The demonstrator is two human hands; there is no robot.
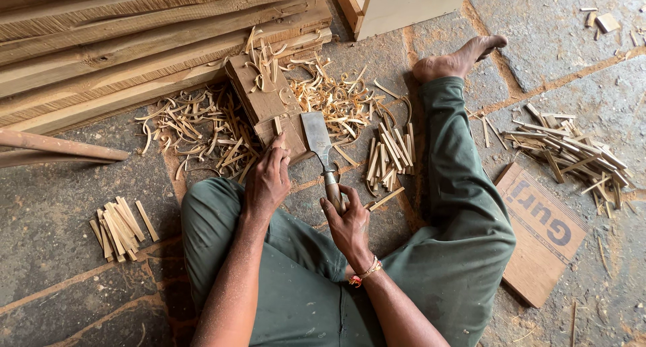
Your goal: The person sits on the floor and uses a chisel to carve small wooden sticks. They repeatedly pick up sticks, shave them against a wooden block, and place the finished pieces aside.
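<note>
One wide chisel (318, 142) is clenched in the right hand (348, 220), one small wood strip (276, 126) pinched upright by the left hand (267, 179) on one block (264, 105), three strip piles (389, 155) nearby.

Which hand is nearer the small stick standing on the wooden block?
Left. The left hand pinches the stick upright on the block. The right hand sits lower right, gripping the chisel handle, clear of the stick.

Right hand (348, 220) gripping chisel (319, 144), left hand (268, 179) steadying stick (276, 126) on block (266, 105)
</note>
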